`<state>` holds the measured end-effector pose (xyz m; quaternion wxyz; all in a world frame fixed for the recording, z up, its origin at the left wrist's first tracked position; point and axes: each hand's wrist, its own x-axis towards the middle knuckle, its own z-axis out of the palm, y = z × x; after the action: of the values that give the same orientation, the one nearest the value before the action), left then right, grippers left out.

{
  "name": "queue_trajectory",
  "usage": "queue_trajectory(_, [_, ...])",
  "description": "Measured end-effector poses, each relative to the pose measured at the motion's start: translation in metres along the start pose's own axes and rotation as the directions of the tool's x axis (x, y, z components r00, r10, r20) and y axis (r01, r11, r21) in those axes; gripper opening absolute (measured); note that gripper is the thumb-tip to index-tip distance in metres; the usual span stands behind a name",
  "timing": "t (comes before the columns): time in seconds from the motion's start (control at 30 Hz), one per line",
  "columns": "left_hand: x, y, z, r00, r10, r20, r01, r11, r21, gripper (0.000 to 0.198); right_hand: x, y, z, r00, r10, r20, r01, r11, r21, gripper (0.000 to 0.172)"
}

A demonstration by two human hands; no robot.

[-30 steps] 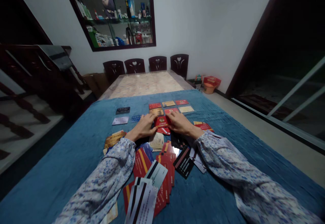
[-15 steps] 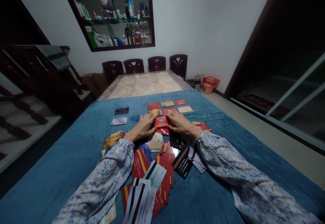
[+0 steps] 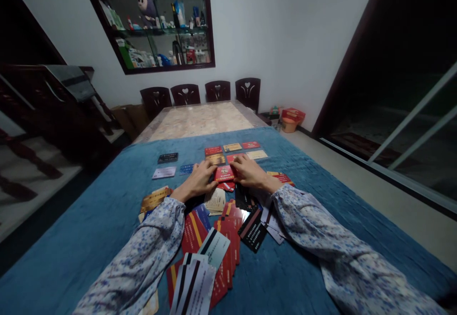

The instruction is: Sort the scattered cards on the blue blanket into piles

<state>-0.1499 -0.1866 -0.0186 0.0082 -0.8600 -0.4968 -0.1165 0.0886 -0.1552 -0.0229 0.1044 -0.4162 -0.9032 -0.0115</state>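
Between my two hands is a red card (image 3: 224, 173), gripped at its left edge by my left hand (image 3: 200, 178) and at its right edge by my right hand (image 3: 250, 172). Fingers of both hands are closed on its sides. Just beyond it lie another red card (image 3: 233, 158), a gold card (image 3: 215, 159) and a cream card (image 3: 257, 154). Under and in front of my wrists spread loose cards: cream ones (image 3: 215, 201), black ones (image 3: 253, 231), red ones (image 3: 194, 231) and silver striped ones (image 3: 196, 284). My sleeves hide part of the pile.
Further left lie a black card (image 3: 167, 157), a lilac card (image 3: 164, 172) and a blue card (image 3: 186, 169). The blue cloth (image 3: 107, 220) covers the near table; its far end shows a marble-patterned top (image 3: 203, 117). Dark chairs (image 3: 247, 93) stand behind.
The view has shifted slightly, so everything sits a little further left. Both hands stay on the red card, with hardly any other movement.
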Motion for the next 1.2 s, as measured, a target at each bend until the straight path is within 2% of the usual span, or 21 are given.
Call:
queue_trajectory(0.23, [0.003, 0.0, 0.002, 1.0, 0.007, 0.026, -0.007, 1.0, -0.004, 0.038, 0.0, 0.0, 0.0, 1.0, 0.01, 0.001, -0.01, 1.0, -0.008, 0.044])
queue_trajectory(0.4, [0.008, 0.005, -0.005, 0.998, -0.002, 0.069, 0.001, 1.0, 0.008, 0.033, 0.001, 0.003, -0.001, 0.999, 0.036, 0.022, -0.036, 0.999, -0.006, 0.046])
queue_trajectory(0.5, [0.012, 0.01, -0.011, 0.995, -0.01, 0.104, 0.008, 1.0, 0.015, 0.031, 0.0, 0.003, -0.006, 0.998, 0.05, 0.035, -0.05, 0.999, -0.01, 0.046])
queue_trajectory(0.63, [0.018, 0.014, -0.015, 0.991, -0.004, 0.133, 0.002, 1.0, 0.013, 0.031, -0.003, 0.004, -0.017, 0.996, 0.057, 0.066, -0.057, 0.998, -0.01, 0.032])
queue_trajectory(0.73, [0.022, 0.014, -0.016, 0.989, 0.003, 0.148, -0.005, 1.0, 0.014, 0.032, -0.004, 0.007, -0.025, 0.994, 0.043, 0.099, -0.043, 0.999, -0.004, 0.031])
queue_trajectory(0.9, [0.035, 0.018, -0.015, 0.988, 0.013, 0.152, -0.021, 0.999, 0.05, 0.038, -0.002, 0.021, -0.031, 0.993, 0.017, 0.121, -0.016, 1.0, -0.009, 0.032])
queue_trajectory(1.03, [0.048, 0.024, -0.016, 0.986, 0.007, 0.167, -0.02, 0.997, 0.076, 0.034, 0.0, 0.037, -0.031, 0.992, 0.013, 0.126, -0.012, 1.0, -0.009, 0.031])
queue_trajectory(1.2, [0.065, 0.034, -0.017, 0.984, 0.023, 0.175, -0.039, 0.996, 0.085, 0.036, 0.0, 0.056, -0.033, 0.995, -0.008, 0.097, 0.006, 1.0, 0.012, 0.028])
